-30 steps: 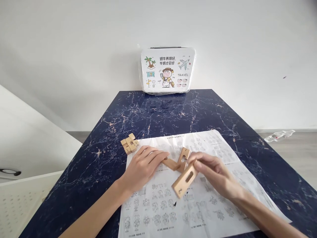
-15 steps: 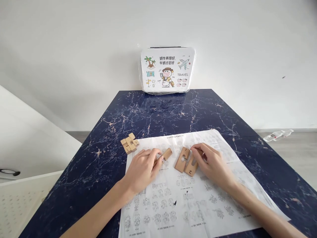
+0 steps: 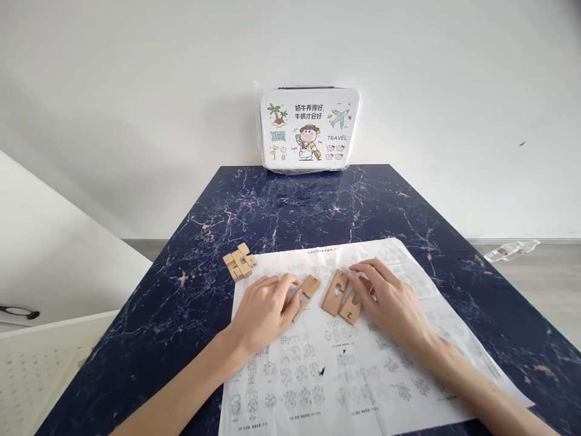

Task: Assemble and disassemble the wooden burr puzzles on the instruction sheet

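My left hand (image 3: 263, 307) has its thumb and fingers closed around the near-left side of a notched wooden puzzle piece (image 3: 310, 284), which lies low over the printed sheet (image 3: 327, 387). To its right, two flat wooden pieces lie side by side on the paper: one marked 1 (image 3: 332, 297) with a cut-out, and one marked 2 (image 3: 349, 312). Over the far end of the piece marked 2 rests my right hand (image 3: 393, 303), thumb and forefinger apart, partly covering it. Beyond my left hand sits an interlocked wooden cluster (image 3: 239, 262) at the sheet's far-left corner.
The dark blue marbled table (image 3: 290, 212) narrows toward the wall. At its far edge a white cartoon-printed case (image 3: 311, 130) in clear plastic leans upright. A perforated white panel (image 3: 45, 363) is at lower left, and clear plastic items (image 3: 511, 249) lie beyond the right edge.
The piece in my left hand has turned from tilted to flatter, with its notched face showing more. My right thumb and forefinger have spread slightly. The view has shifted a little.
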A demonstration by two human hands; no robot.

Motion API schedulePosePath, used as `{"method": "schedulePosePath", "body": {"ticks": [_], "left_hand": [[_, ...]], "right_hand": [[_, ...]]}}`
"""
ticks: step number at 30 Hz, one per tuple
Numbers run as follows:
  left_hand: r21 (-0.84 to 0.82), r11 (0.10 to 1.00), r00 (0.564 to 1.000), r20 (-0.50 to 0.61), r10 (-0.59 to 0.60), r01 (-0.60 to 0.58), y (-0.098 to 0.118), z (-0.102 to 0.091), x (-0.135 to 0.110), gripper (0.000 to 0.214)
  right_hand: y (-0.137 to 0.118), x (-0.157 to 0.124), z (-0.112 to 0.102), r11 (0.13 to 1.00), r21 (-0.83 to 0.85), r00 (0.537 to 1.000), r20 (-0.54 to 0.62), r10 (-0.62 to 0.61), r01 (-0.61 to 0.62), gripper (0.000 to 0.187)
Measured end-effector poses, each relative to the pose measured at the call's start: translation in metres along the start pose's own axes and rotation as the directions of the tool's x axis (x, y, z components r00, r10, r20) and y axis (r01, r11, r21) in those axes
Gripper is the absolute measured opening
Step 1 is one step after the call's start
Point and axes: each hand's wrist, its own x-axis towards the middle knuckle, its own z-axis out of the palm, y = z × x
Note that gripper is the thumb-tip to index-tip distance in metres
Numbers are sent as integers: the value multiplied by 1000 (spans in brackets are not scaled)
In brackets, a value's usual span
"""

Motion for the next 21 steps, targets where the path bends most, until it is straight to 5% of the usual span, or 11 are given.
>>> {"method": "schedulePosePath", "body": {"ticks": [13, 21], "left_hand": [[-101, 992, 994, 63, 86, -80, 3, -4, 0, 17], [-148, 985, 992, 78, 103, -90, 6, -8, 0, 44]], "right_hand": [[1, -1, 0, 993, 107, 995, 80, -61, 52, 38], [-13, -6, 0, 957, 279, 983, 133, -123, 82, 33]]}}
